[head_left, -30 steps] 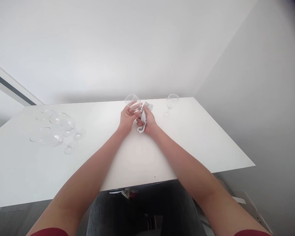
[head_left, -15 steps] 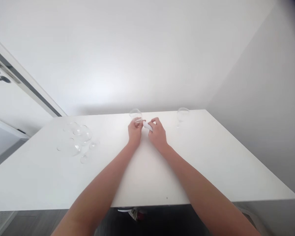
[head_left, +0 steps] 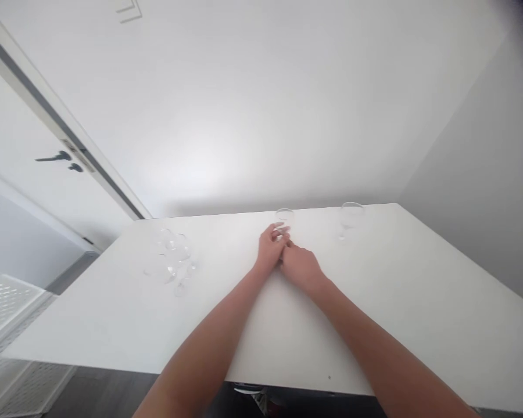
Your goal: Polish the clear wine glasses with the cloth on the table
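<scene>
Near the far edge of the white table (head_left: 226, 325), my left hand (head_left: 270, 251) is closed around a clear wine glass (head_left: 285, 216). The bowl shows above my fingers, and its lower part is hidden by them. My right hand (head_left: 303, 266) is closed and pressed up to my left hand at the lower part of the glass. Whatever sits in its fingers is hidden; the small white piece seen earlier does not show. A second clear wine glass (head_left: 352, 217) stands to the right, apart from both hands.
Several clear glasses (head_left: 174, 255) are grouped on the table's left side, some seemingly lying down. A wall (head_left: 253, 116) rises behind the table. At left are a door with a dark handle (head_left: 54, 157) and white perforated baskets (head_left: 9, 302).
My right hand has moved in against my left, and the white piece in it has gone out of sight. The view has swung left, shifting the table rightward in the picture.
</scene>
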A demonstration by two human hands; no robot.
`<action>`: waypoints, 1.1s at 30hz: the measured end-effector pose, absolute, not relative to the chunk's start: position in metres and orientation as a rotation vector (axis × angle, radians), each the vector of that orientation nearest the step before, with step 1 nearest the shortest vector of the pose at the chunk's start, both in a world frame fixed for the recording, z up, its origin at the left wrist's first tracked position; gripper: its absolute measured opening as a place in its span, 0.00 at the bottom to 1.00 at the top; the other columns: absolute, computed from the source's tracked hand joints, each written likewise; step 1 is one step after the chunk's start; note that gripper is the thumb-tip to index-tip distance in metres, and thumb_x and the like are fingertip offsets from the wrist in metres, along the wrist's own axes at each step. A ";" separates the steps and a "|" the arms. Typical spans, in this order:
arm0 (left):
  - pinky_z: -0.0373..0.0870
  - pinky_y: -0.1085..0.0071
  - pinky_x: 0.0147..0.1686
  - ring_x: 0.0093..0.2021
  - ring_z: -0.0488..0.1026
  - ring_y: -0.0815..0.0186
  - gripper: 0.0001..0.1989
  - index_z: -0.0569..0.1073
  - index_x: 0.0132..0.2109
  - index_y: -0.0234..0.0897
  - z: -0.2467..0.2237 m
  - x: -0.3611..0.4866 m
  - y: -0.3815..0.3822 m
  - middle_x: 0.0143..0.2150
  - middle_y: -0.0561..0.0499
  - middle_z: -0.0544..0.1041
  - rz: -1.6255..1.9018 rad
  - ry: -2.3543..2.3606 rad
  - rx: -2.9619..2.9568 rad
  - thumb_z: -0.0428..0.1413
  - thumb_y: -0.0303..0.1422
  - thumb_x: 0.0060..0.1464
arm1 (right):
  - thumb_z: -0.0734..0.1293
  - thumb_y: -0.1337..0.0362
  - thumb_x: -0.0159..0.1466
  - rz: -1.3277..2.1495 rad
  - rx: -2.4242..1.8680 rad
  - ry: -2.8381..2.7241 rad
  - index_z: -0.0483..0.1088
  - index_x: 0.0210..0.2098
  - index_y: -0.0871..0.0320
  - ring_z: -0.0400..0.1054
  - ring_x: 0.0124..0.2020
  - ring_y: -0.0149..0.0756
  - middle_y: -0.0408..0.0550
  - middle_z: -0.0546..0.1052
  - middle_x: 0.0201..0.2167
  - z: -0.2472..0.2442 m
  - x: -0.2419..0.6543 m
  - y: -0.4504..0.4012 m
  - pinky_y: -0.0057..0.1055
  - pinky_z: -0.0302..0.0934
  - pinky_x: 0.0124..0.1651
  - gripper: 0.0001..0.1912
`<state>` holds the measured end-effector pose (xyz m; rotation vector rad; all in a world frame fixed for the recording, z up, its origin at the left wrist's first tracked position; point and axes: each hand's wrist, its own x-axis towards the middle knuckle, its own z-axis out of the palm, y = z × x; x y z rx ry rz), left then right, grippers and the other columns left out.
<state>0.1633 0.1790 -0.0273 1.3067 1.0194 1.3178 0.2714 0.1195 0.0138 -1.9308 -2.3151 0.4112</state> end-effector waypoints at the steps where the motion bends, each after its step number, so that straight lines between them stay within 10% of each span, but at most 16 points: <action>1: 0.76 0.53 0.55 0.55 0.82 0.50 0.21 0.78 0.55 0.39 -0.028 0.164 0.179 0.55 0.38 0.84 1.297 1.003 1.348 0.70 0.35 0.55 | 0.58 0.70 0.71 0.416 -1.947 -2.322 0.74 0.62 0.61 0.80 0.45 0.44 0.61 0.75 0.64 0.014 0.271 0.118 0.35 0.64 0.41 0.24; 7: 0.70 0.54 0.63 0.60 0.78 0.54 0.16 0.76 0.56 0.42 -0.031 0.162 0.183 0.63 0.40 0.80 1.423 1.017 1.298 0.64 0.34 0.62 | 0.57 0.69 0.73 0.421 -2.261 -2.135 0.54 0.77 0.62 0.80 0.52 0.50 0.71 0.47 0.80 0.009 0.276 0.120 0.41 0.69 0.49 0.34; 15: 0.69 0.63 0.54 0.51 0.78 0.60 0.06 0.77 0.47 0.43 -0.028 0.161 0.185 0.59 0.46 0.80 1.431 1.097 1.265 0.58 0.37 0.67 | 0.61 0.67 0.70 0.519 -2.335 -1.946 0.53 0.78 0.64 0.80 0.54 0.51 0.73 0.43 0.80 0.012 0.286 0.125 0.39 0.71 0.49 0.37; 21: 0.56 0.68 0.31 0.28 0.58 0.66 0.24 0.58 0.26 0.40 -0.022 0.161 0.178 0.26 0.53 0.62 1.391 1.113 1.267 0.54 0.42 0.70 | 0.61 0.68 0.70 0.509 -2.342 -1.940 0.53 0.78 0.65 0.82 0.50 0.49 0.73 0.43 0.80 0.014 0.290 0.122 0.38 0.71 0.44 0.38; 30: 0.43 0.67 0.26 0.25 0.44 0.69 0.28 0.50 0.24 0.40 -0.025 0.160 0.177 0.24 0.56 0.48 1.304 1.128 1.285 0.57 0.41 0.66 | 0.60 0.70 0.70 0.520 -2.379 -1.916 0.52 0.78 0.62 0.82 0.49 0.48 0.75 0.42 0.80 0.019 0.291 0.121 0.37 0.69 0.42 0.38; 33: 0.44 0.67 0.25 0.24 0.45 0.69 0.28 0.50 0.24 0.40 -0.023 0.159 0.177 0.24 0.56 0.48 1.324 1.141 1.242 0.57 0.41 0.65 | 0.59 0.70 0.70 0.449 -2.374 -1.899 0.60 0.73 0.64 0.82 0.44 0.48 0.79 0.58 0.74 0.026 0.284 0.113 0.36 0.67 0.38 0.32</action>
